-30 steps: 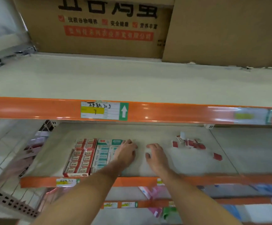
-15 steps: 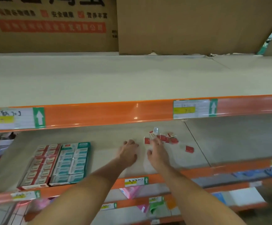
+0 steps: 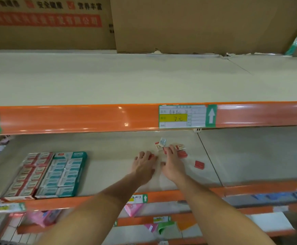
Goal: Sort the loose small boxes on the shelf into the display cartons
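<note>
**A:** Where are your hands?

**B:** Your left hand (image 3: 144,165) lies on the shelf (image 3: 108,156) with a red box (image 3: 151,156) under its fingertips; whether it pinches it, I cannot tell. Your right hand (image 3: 172,165) reaches into the loose boxes (image 3: 179,151) near the shelf's back edge, fingers extended and touching one.

**A:** How should you proceed?

**B:** Gather several small red-and-white boxes together, squared up, then carry them to the display cartons (image 3: 45,175) at the shelf's left front. Don't miss the stray box (image 3: 199,164) on the right.
</note>
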### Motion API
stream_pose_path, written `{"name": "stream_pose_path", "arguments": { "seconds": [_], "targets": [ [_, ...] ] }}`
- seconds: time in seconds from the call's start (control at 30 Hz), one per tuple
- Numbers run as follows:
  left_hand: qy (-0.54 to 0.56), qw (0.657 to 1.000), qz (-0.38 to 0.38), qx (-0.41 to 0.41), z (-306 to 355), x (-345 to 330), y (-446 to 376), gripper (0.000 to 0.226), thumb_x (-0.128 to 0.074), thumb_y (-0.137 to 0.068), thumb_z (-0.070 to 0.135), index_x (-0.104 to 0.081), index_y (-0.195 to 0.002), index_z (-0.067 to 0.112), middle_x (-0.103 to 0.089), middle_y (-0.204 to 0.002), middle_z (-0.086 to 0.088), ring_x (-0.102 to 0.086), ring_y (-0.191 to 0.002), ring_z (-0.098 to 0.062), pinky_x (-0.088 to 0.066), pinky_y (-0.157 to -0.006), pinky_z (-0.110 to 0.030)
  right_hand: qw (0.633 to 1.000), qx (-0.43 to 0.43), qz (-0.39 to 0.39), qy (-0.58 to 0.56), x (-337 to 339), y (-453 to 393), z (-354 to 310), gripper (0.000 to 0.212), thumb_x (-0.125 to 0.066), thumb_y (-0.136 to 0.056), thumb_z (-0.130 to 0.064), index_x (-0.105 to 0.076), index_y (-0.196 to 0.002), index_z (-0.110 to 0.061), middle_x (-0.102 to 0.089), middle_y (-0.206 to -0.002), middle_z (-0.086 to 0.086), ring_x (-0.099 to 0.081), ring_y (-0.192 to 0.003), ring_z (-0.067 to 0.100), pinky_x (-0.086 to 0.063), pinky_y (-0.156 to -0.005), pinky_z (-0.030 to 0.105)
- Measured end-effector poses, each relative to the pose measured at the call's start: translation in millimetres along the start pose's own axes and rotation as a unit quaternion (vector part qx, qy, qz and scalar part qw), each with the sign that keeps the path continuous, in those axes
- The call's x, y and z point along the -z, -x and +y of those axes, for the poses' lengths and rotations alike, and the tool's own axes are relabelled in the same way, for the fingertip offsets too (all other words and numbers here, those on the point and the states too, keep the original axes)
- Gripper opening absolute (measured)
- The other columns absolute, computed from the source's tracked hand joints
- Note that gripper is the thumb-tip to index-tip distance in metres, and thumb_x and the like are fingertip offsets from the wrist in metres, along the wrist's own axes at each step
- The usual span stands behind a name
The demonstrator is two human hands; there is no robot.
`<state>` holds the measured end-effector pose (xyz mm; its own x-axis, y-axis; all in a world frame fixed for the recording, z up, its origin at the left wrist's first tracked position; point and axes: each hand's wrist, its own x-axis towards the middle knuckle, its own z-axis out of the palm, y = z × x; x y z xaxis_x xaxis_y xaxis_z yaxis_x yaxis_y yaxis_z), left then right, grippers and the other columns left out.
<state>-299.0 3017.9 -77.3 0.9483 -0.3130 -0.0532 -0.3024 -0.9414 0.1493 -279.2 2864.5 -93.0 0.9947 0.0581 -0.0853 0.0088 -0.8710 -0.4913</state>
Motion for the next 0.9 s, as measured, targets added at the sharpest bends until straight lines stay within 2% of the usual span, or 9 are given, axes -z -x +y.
{"name": "stream_pose_path", "arguments": {
  "seconds": [0.1,0.2,0.27,0.4,0.53,0.63,0.8,0.9],
  "targets": [
    [0.020,1.000,0.014,0.012,-4,-5,7,0.039,-0.053,-0.093,0.035,-0.051,-0.131,0.028,-0.038,-0.133,-0.003,-0.040,-0.119,-0.027,-0.042,-0.096,-0.038,0.998,0.007,0.063,0.023,-6,1,-3,0.048,-0.067,-0.087,-0.015,-0.045,-0.129,-0.021,-0.037,-0.139,0.003,-0.060,-0.108,0.026,-0.053,-0.079,0.036],
    [0.104,0.994,0.023,0.035,-10,-5,9,0.019,-0.058,-0.088,0.029,-0.064,-0.106,0.026,-0.046,-0.121,-0.002,-0.049,-0.105,-0.025,-0.046,-0.088,-0.034,0.997,-0.004,0.078,-0.015,-9,1,-8,0.045,-0.067,-0.089,-0.031,-0.045,-0.128,-0.022,-0.047,-0.131,0.002,-0.062,-0.104,0.023,-0.053,-0.081,0.036],
    [0.172,0.983,0.031,0.051,-15,-2,11,0.015,-0.063,-0.085,0.021,-0.068,-0.099,0.023,-0.049,-0.113,-0.002,-0.053,-0.098,-0.024,-0.047,-0.085,-0.031,0.995,0.000,0.069,-0.075,-11,4,-15,0.040,-0.061,-0.092,-0.038,-0.047,-0.126,-0.022,-0.061,-0.119,-0.001,-0.065,-0.097,0.022,-0.052,-0.078,0.034],
    [0.269,0.956,0.085,0.084,-22,0,15,0.013,-0.063,-0.088,0.015,-0.067,-0.100,0.017,-0.055,-0.102,-0.002,-0.061,-0.084,-0.023,-0.051,-0.079,-0.034,0.991,0.007,0.093,-0.096,-15,10,-24,0.026,-0.048,-0.099,-0.026,-0.054,-0.123,-0.021,-0.070,-0.109,0.005,-0.066,-0.097,0.027,-0.047,-0.076,0.034],
    [0.275,0.951,0.094,0.102,-29,1,19,0.018,-0.056,-0.096,0.023,-0.064,-0.112,0.017,-0.061,-0.107,-0.003,-0.063,-0.090,-0.022,-0.051,-0.082,-0.037,0.990,0.004,0.084,-0.111,-21,16,-24,0.018,-0.052,-0.096,-0.027,-0.059,-0.112,-0.022,-0.069,-0.106,0.000,-0.064,-0.098,0.023,-0.049,-0.077,0.035],
    [0.265,0.954,0.093,0.110,-35,2,25,0.022,-0.053,-0.097,0.020,-0.063,-0.117,0.018,-0.064,-0.111,-0.003,-0.062,-0.099,-0.023,-0.050,-0.085,-0.036,0.993,0.003,0.058,-0.102,-21,21,-25,0.029,-0.060,-0.092,-0.034,-0.056,-0.118,-0.023,-0.065,-0.110,-0.002,-0.062,-0.099,0.020,-0.050,-0.081,0.034],
    [0.237,0.959,0.080,0.135,-47,0,35,0.026,-0.051,-0.096,0.014,-0.062,-0.119,0.018,-0.067,-0.115,-0.004,-0.059,-0.106,-0.025,-0.047,-0.085,-0.032,0.995,0.011,-0.006,-0.100,-18,30,-24,0.067,-0.074,-0.081,-0.045,-0.046,-0.138,-0.024,-0.063,-0.118,-0.006,-0.062,-0.102,0.013,-0.051,-0.086,0.031],
    [0.234,0.960,0.078,0.133,-52,-1,37,0.026,-0.051,-0.096,0.016,-0.064,-0.119,0.017,-0.064,-0.113,-0.005,-0.059,-0.105,-0.026,-0.045,-0.085,-0.031,0.997,0.007,0.002,-0.074,-18,34,-24,0.070,-0.075,-0.081,-0.046,-0.046,-0.140,-0.022,-0.065,-0.117,-0.006,-0.062,-0.103,0.013,-0.050,-0.087,0.029]
  ]
}}
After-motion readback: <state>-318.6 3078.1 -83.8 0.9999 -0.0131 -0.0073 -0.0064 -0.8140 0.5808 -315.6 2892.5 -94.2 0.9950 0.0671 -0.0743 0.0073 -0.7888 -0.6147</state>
